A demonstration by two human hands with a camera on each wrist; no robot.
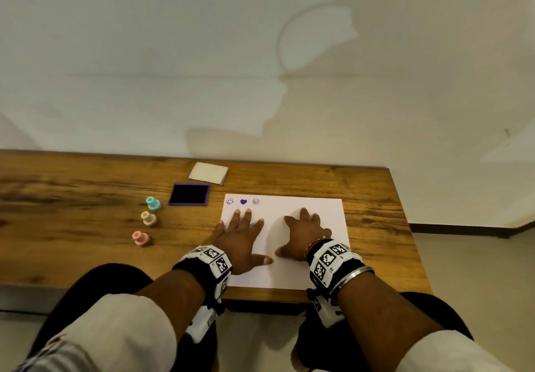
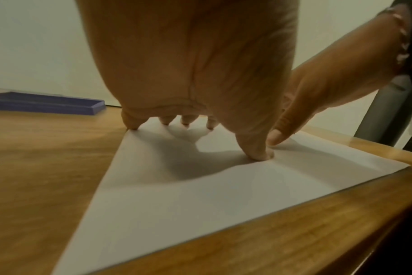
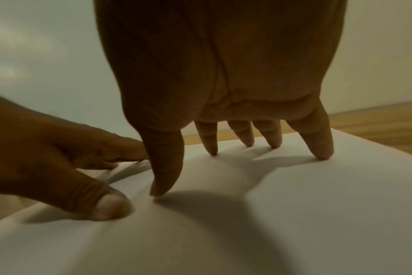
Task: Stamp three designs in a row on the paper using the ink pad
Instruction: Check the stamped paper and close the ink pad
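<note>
from the head view the task looks done: three purple designs (image 1: 243, 201), a smiley, a heart and another smiley, sit in a row along the far left corner of the paper (image 1: 307, 273), and nothing seems left but to lift off. the left hand (image 1: 241, 238) lies flat and spread on the paper's left edge, little finger at or just over that edge, holding nothing; the right hand (image 1: 304, 237) is spread wide on the paper's middle, also holding nothing. the ink pad (image 1: 189, 194) sits open on the table (image 1: 72, 197) just beyond the paper's far left corner, its lid (image 1: 208, 173) farther back near the far edge, and the teal stamp (image 1: 153, 203), beige stamp (image 1: 149, 218) and pink stamp (image 1: 141, 238) stand in a line left of the pad, well apart from the hands. the paper's near edge lies close to the table's near edge, with open wood to its right. in the left wrist view the fingertips (image 2: 132, 124) press down at the sheet's left edge, thumb planted, the right thumb just beside it, the pad at the far left. in the right wrist view, dim and soft, the fingers (image 3: 320, 148) stand splayed on the sheet; the paper may bow slightly between the thumbs, though that could be shadow.
</note>
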